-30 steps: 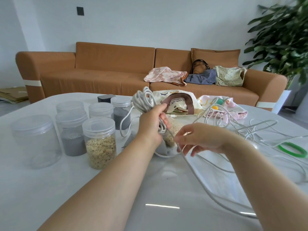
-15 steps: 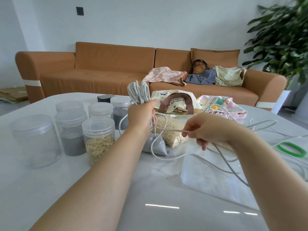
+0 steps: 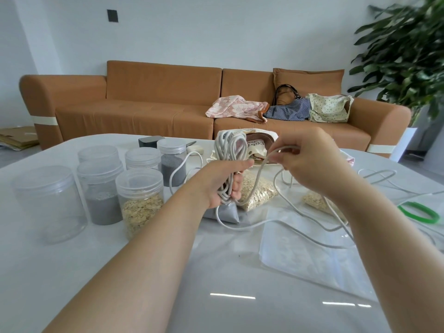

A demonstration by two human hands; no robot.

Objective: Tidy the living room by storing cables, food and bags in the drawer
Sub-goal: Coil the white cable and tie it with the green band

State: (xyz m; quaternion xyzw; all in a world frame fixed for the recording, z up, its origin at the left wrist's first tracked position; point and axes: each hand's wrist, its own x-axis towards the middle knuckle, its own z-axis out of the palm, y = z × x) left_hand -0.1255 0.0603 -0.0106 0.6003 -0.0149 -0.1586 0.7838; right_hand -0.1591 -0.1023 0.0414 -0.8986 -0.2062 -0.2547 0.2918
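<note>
The right hand (image 3: 310,164), grip pinching a strand of the long white cable (image 3: 229,150), has lifted it up beside the coil that the left hand (image 3: 216,183) holds in a closed grip above the middle of the glossy white counter (image 3: 216,272). Another loop forms; slack remains towards the right edge, so stowing waits.

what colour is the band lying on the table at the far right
Bright green band, seen in the head view.

A white wall (image 3: 216,32) bears a dark plate (image 3: 112,15) at upper left. An orange sofa (image 3: 144,104) stands against it, with a cushion (image 3: 310,80) at its right end. A leafy plant (image 3: 408,56) fills the right. Cardboard (image 3: 16,138) lies left on the grey floor (image 3: 422,164). Light strips glint on the glossy white table (image 3: 216,272).
</note>
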